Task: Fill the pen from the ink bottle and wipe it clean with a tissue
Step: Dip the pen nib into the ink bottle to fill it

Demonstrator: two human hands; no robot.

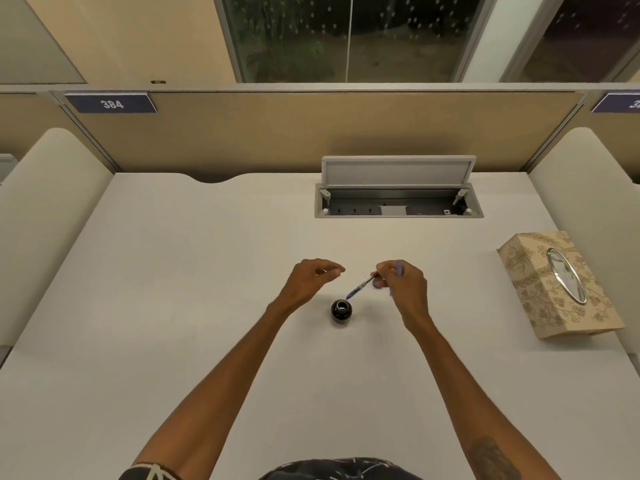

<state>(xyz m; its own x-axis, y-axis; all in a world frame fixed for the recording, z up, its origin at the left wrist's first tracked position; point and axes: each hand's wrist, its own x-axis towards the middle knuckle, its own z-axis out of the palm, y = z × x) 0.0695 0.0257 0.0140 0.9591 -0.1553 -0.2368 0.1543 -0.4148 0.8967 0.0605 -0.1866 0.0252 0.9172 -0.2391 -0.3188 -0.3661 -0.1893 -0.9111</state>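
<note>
Pen (360, 288) pinched in right hand (401, 285), tip angled down toward 7 o'clock, just above open ink bottle (341, 310) mid-desk (173, 306), probably lining up the dip. Left hand (313, 277) loosely curled, holding nothing visible. Tissue box (554, 282) waiting at 3 o'clock.

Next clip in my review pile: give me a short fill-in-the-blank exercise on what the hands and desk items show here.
1. The blue transparent pen is held by the ____ hand.
2. The pen's tip points down toward the open mouth of the small round dark ____ bottle.
3. The beige floral-patterned tissue box lies on the ____ side of the white desk.
4. The left hand touches ____ of the desk items.

Missing words: right; ink; right; none
</note>
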